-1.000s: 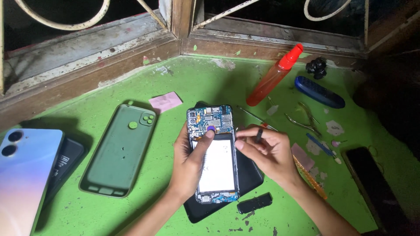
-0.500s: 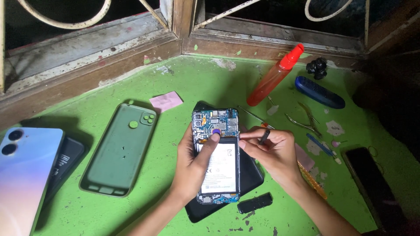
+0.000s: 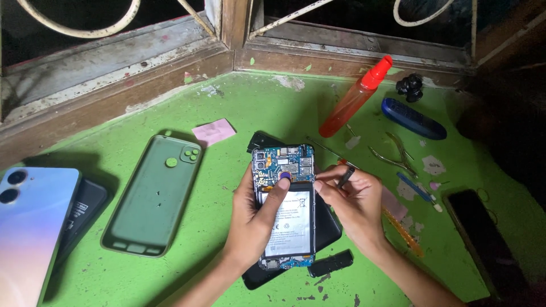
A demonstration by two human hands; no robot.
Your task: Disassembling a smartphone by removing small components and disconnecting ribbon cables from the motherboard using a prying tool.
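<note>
Green paint, scuffed and chipped, covers the table (image 3: pixel 250 113) under me, with a worn wooden window frame (image 3: pixel 114 85) along its far edge. At nine o'clock lies a pale blue phone (image 3: pixel 31 227), half over a dark one. Next comes an empty green phone case (image 3: pixel 156 196), inside up, with a small pink pad (image 3: pixel 214 132) at its one o'clock.

My left hand (image 3: pixel 253 224) cradles the opened phone (image 3: pixel 284 207) from its left edge, fingers wrapped round it and the thumb pressed on the board just above the white battery. That phone sits dead centre, resting over a black back cover (image 3: pixel 327 227).

My right hand (image 3: pixel 355 204) sits touching the phone's right edge, fingertips pinched together on a thin dark tool (image 3: pixel 345 176).

At one o'clock from that hand lies an orange bottle with a red cap (image 3: pixel 352 102); further right are a blue case (image 3: pixel 412 118) and small metal cutters (image 3: pixel 395 153). Another black phone (image 3: pixel 483 239) lies at four o'clock.
</note>
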